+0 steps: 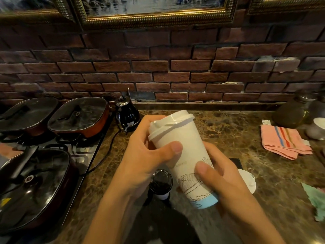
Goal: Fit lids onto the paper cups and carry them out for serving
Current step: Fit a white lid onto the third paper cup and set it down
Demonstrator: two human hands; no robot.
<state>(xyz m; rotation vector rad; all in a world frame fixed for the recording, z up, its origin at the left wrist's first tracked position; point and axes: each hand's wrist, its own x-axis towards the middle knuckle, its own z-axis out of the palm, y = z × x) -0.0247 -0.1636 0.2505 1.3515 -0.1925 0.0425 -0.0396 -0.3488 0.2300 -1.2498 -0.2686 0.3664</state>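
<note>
Three dark, glossy glass-lidded pans sit on the stove at the left, with a shiny black kettle beside them. Above the brown marbled counter, the left hand grips the upper part of a tall white paper cup, tilted, its smooth white plastic lid on top. The right hand clasps the cup's pale blue base. At the right lies a folded pink striped cloth.

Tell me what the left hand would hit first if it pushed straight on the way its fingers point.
The left hand already wraps the paper cup just under its white lid, so it would press straight into the cup wall.
</note>
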